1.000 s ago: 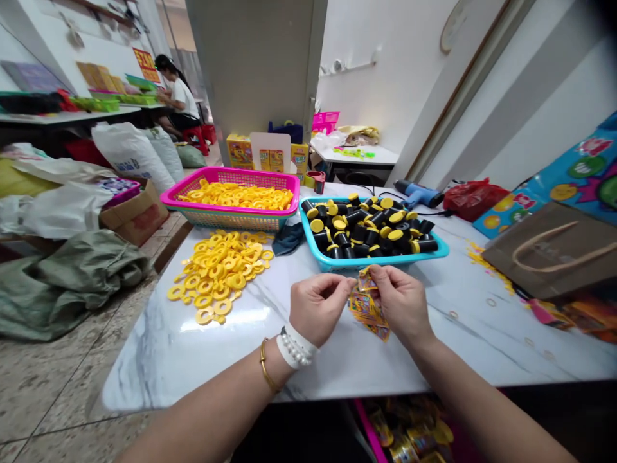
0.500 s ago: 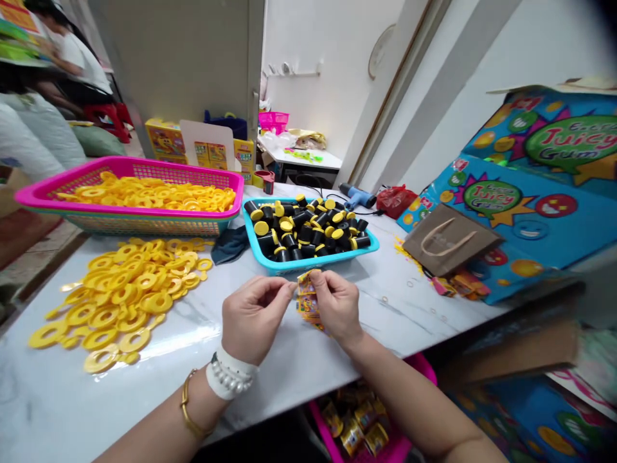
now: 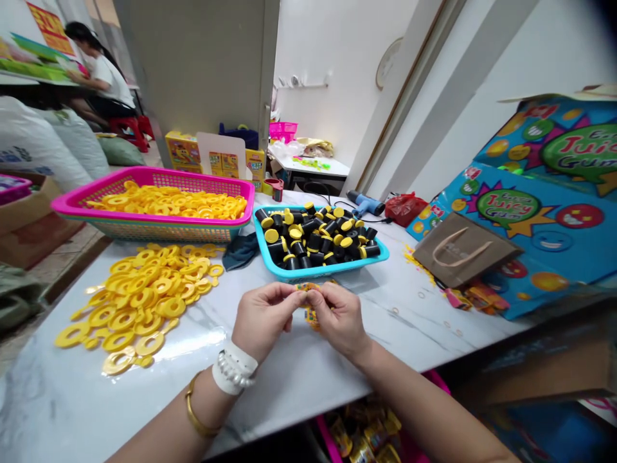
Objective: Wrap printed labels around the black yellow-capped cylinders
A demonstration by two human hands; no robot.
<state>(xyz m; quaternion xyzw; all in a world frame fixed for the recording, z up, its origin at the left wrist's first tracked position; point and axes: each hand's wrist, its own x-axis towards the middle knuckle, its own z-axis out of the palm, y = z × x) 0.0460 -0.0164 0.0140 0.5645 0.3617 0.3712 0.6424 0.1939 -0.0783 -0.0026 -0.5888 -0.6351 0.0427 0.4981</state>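
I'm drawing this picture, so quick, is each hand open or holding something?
Left hand: closed, pinching the yellow printed wrappers.
Right hand: closed, pinching the same yellow printed wrappers.

Gold bangle (image 3: 188,404) – white band (image 3: 243,357), beads (image 3: 228,372)

Canisters (image 3: 313,242) behind hands (image 3: 263,321), rings (image 3: 139,283) left

you pinch a thin printed piece (image 3: 312,317) between the fingertips of your left hand (image 3: 260,321) and right hand (image 3: 341,319), over the worktop (image 3: 294,392). it is yellow-orange with small multicoloured patches of print. its upper part sits at your thumb tips, and a lower part shows beneath, beside your right thumb. your fingers cover much of it, so its full outline and lettering are hidden.
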